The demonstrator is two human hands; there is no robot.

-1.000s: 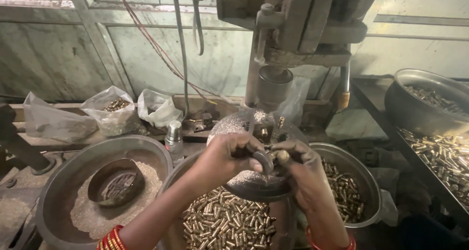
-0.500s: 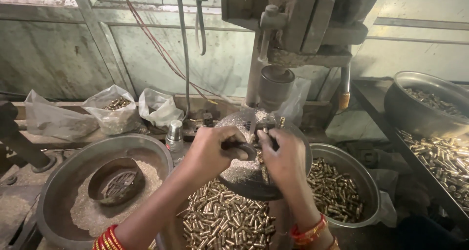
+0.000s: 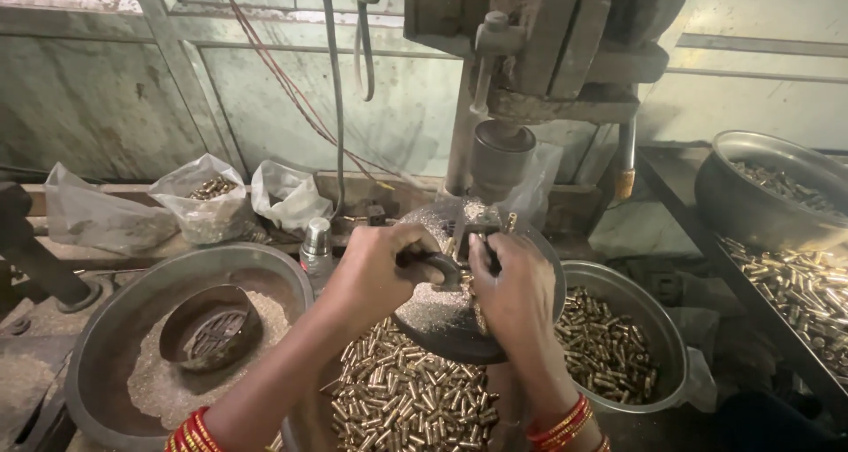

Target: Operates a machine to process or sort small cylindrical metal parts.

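At the front of the bench, a basin (image 3: 402, 434) heaped with small brass pieces (image 3: 415, 399) sits under the worker's forearms, close enough to feed from without stretching. Red bangles (image 3: 190, 436) ring both wrists. To its left a wide pan (image 3: 93, 355) holds pale grit and a small dark bowl (image 3: 210, 326); to its right a second basin (image 3: 671, 355) carries more brass pieces, seemingly keeping one lot apart from the other.

Just above, both hands meet on the round table (image 3: 442, 319) of a drill press, which is dusted with metal filings. The left hand (image 3: 375, 266) is curled tightly around a dark curved handle (image 3: 433, 265), apparently to steady the fixture. The right hand (image 3: 512, 284) lies beside it with fingers bent toward a small clamp (image 3: 477, 227) under the spindle; whether they pinch a piece cannot be told, since the hand hides its own fingertips.

Behind the hands stand a small metal bottle (image 3: 315, 247) and three plastic bags (image 3: 208, 209), one showing brass inside. The press column and chuck (image 3: 501, 156) rise directly over the clamp. At far right, a big steel bowl (image 3: 751, 196) and a tray (image 3: 795, 284) hold more brass against the green wall.
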